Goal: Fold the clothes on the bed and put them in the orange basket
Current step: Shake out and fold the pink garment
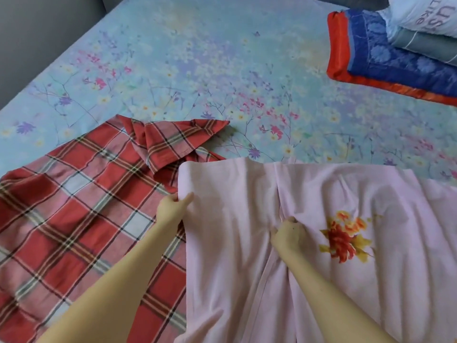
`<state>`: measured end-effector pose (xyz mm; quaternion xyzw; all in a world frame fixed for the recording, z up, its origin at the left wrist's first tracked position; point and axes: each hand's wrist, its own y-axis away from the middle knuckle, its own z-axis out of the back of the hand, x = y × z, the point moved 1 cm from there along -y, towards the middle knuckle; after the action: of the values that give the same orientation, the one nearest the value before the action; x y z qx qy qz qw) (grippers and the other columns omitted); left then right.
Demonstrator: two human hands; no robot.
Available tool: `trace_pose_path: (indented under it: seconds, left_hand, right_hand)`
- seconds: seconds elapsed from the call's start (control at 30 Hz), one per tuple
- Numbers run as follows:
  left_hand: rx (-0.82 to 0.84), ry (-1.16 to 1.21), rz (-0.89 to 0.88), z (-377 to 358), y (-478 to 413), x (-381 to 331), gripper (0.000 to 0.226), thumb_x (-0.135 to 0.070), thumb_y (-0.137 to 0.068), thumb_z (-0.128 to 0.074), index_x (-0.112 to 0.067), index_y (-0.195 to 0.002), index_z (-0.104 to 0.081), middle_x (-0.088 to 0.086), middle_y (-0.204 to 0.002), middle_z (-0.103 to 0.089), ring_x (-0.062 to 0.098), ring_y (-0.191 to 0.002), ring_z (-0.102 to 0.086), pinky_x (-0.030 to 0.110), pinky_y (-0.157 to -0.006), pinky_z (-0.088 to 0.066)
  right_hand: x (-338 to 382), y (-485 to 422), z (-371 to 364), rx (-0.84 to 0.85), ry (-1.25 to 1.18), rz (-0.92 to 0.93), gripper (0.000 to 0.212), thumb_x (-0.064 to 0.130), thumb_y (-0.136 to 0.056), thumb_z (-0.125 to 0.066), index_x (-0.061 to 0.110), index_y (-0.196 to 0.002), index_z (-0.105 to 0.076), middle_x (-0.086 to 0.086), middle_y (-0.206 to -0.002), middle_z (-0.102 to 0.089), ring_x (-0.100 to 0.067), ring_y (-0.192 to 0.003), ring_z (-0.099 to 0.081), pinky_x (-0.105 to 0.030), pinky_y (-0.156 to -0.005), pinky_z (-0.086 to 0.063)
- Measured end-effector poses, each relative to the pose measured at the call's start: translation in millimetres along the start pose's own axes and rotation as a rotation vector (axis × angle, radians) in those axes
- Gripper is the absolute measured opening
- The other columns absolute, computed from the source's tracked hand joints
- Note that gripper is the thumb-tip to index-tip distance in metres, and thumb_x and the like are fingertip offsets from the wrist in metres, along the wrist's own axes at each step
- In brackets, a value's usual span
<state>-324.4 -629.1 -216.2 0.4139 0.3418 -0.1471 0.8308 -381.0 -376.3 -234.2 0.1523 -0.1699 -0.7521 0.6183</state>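
Left hand: the left hand [173, 206] pinched the left edge of the pink cloth [222, 256], thumb on top and fingers tucked under.
Right hand: the right hand [288, 235] was curled in a fist, gripping a bunched ridge of the same cloth; the flower print [343, 236] sat just to its right.
Pink cloth: lay spread under and around both hands, with creases running from the fist toward the wearer.
Plaid cloth: the plaid cloth [74, 206] lay left of the left hand and beneath that forearm. It was unfolded, its far corner rumpled, and the pink edge overlapped it.
Beyond the hands: bed sheet [197, 70]; a folded blanket [395, 65] with pillows [425, 16] on it, well off past the right hand.
Basket: not in view.
Step (judged): early, first fold of the pink cloth being set up.
Risk, snag: the left pinch sat right on the overlap, so lifting could drag the plaid along.
Risk, crooked fold: the fist held a wad rather than an edge, so trapped creases could skew the halves.
Risk, slip: thin fabric could slide out of a two-finger pinch.
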Motion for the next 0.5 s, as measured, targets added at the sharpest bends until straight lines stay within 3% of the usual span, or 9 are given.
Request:
trace_pose_path:
  seconds: [0.1,0.2,0.23,0.3,0.37,0.43,0.5]
  left_hand:
    - [-0.083,0.109,0.024,-2,-16,-16,0.020,-0.022,-0.079,-0.069,-0.005,-0.084,-0.060,0.008,-0.079,-0.059,0.023,-0.072,-0.054,0.031,-0.063,-0.042]
    - [-0.187,-0.031,-0.014,1,-15,-28,0.015,-0.015,-0.078,-0.064,-0.004,-0.086,-0.057,0.006,-0.075,-0.055,0.026,-0.075,-0.054,0.031,-0.061,-0.041]
    - [-0.211,-0.115,-0.041,4,-11,-32,0.013,-0.014,-0.079,-0.062,-0.004,-0.084,-0.056,0.006,-0.074,-0.054,0.026,-0.075,-0.053,0.031,-0.059,-0.041]
    - [-0.238,-0.254,-0.119,12,-4,-36,0.015,-0.013,-0.082,-0.056,-0.004,-0.071,-0.053,0.006,-0.065,-0.051,0.027,-0.070,-0.050,0.031,-0.051,-0.034]
    - [-0.249,-0.364,-0.216,20,3,-39,0.025,-0.008,-0.082,-0.049,-0.005,-0.058,-0.045,0.007,-0.056,-0.045,0.028,-0.064,-0.044,0.032,-0.048,-0.026]
    - [-0.280,-0.444,-0.340,28,14,-45,0.030,-0.004,-0.081,-0.047,-0.008,-0.054,-0.037,0.010,-0.055,-0.044,0.029,-0.062,-0.041,0.033,-0.051,-0.025]
    - [-0.311,-0.452,-0.476,36,32,-57,0.036,-0.004,-0.083,-0.049,-0.012,-0.052,-0.033,0.010,-0.056,-0.047,0.029,-0.060,-0.041,0.034,-0.053,-0.025]
  right_hand:
    - [-4,2,-2,-0.019,0.003,0.012,0.046,0.034,-0.092,-0.052,0.003,-0.125,-0.042,-0.018,-0.123,-0.055,-0.031,-0.113,-0.054,-0.035,-0.084,-0.045]
    - [-12,6,0,-0.059,-0.032,0.075,0.036,0.026,-0.092,-0.051,0.007,-0.122,-0.049,-0.014,-0.122,-0.056,-0.030,-0.113,-0.054,-0.035,-0.084,-0.044]
    - [-17,6,2,-0.079,-0.095,0.107,0.027,0.022,-0.091,-0.052,0.008,-0.113,-0.056,-0.013,-0.115,-0.060,-0.030,-0.108,-0.056,-0.034,-0.080,-0.043]
    - [-32,4,8,-0.104,-0.276,0.146,0.015,0.020,-0.087,-0.059,0.011,-0.076,-0.063,-0.010,-0.078,-0.065,-0.029,-0.083,-0.060,-0.030,-0.064,-0.040]
    - [-45,6,15,-0.158,-0.386,0.139,0.042,0.024,-0.083,-0.067,0.012,-0.049,-0.045,-0.001,-0.047,-0.045,-0.025,-0.058,-0.047,-0.032,-0.052,-0.030]
    - [-49,16,29,-0.232,-0.505,0.136,0.057,0.023,-0.080,-0.071,0.014,-0.047,-0.025,0.001,-0.041,-0.026,-0.022,-0.050,-0.031,-0.034,-0.051,-0.023]
    - [-38,33,47,-0.288,-0.664,0.110,0.058,0.016,-0.081,-0.070,0.020,-0.047,-0.022,0.002,-0.044,-0.018,-0.018,-0.049,-0.020,-0.034,-0.049,-0.017]
